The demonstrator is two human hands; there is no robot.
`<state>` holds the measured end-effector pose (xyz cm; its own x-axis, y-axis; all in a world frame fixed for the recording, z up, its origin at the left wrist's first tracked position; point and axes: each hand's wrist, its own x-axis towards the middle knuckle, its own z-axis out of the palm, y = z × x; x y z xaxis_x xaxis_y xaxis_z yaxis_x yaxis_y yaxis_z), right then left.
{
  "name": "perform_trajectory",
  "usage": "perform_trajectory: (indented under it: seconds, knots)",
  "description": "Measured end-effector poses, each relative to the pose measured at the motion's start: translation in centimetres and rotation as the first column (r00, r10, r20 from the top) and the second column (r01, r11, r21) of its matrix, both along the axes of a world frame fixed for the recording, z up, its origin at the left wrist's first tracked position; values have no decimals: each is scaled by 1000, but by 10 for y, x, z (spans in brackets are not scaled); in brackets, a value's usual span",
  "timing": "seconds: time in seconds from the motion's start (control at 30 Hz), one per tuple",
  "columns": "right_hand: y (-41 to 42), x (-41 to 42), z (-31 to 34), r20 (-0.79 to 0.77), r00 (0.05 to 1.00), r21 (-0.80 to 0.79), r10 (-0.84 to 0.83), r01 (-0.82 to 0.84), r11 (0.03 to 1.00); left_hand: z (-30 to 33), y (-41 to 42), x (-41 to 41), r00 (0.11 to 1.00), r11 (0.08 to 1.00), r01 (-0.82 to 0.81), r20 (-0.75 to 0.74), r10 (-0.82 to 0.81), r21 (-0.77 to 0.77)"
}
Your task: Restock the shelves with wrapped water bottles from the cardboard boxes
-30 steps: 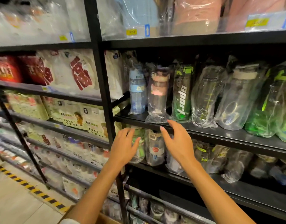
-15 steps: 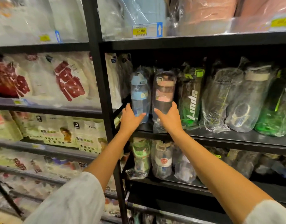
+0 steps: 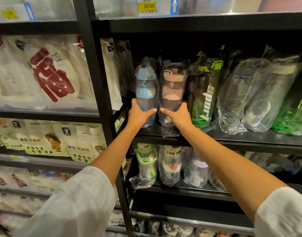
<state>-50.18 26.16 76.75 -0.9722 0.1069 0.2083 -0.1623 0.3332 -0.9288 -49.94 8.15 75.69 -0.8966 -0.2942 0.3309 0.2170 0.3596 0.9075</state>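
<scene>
Fingers point(image 3: 151, 111) of the left hand point(image 3: 138, 115) are curled round the low part of the blue wrapped bottle point(image 3: 146, 89), thumb on the near face and the rest wrapping round its left side. Right hand point(image 3: 178, 115) does the same on the pink wrapped bottle point(image 3: 172, 88), its thumb reaching left across the front, so both hands are gripping, not just touching.

Only the head view to go on. Both bottles stand upright, long axis vertical, side by side and touching at the left end of the middle shelf point(image 3: 232, 135), right next to the black upright post point(image 3: 93, 65). Each bottle sits straight ahead of and above its own hand, so neither arm has to cross. Pink one's loose wrap hangs over the near shelf edge, so I'd guess it's a bit nearer than its neighbour and the next move is a shove toward the far side to line them up.

Just right of the pink one leans a green sport bottle point(image 3: 204, 96), then bigger clear bottles point(image 3: 252, 94) tilted right. More wrapped bottles sit on the lower shelf point(image 3: 189, 189). No cardboard boxes in sight.
</scene>
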Motion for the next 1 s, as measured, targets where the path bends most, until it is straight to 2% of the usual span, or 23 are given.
perform_trajectory:
  seconds: [0.13, 0.5, 0.73, 0.9, 1.0]
  knots:
    - [2, 3, -1, -33, 999, 35, -5, 6, 999, -2, 1, 5, 999, 1000, -6, -44, 7, 7]
    - [3, 29, -8, -93, 989, -18, 112, -114, 993, -4, -3, 48, 996, 999, -54, -72, 54, 5]
    - [9, 43, 0, -72, 984, -20, 162, -164, 986, 1, -5, 55, 999, 999, -32, -21, 32, -21]
    - [26, 56, 3, -71, 989, 46, 133, -130, 990, 4, -5, 66, 998, 997, -68, -9, 67, -33]
    - [44, 73, 0, -104, 992, 139, 74, -59, 988, 6, 7, 89, 982, 974, -180, -79, 171, -134]
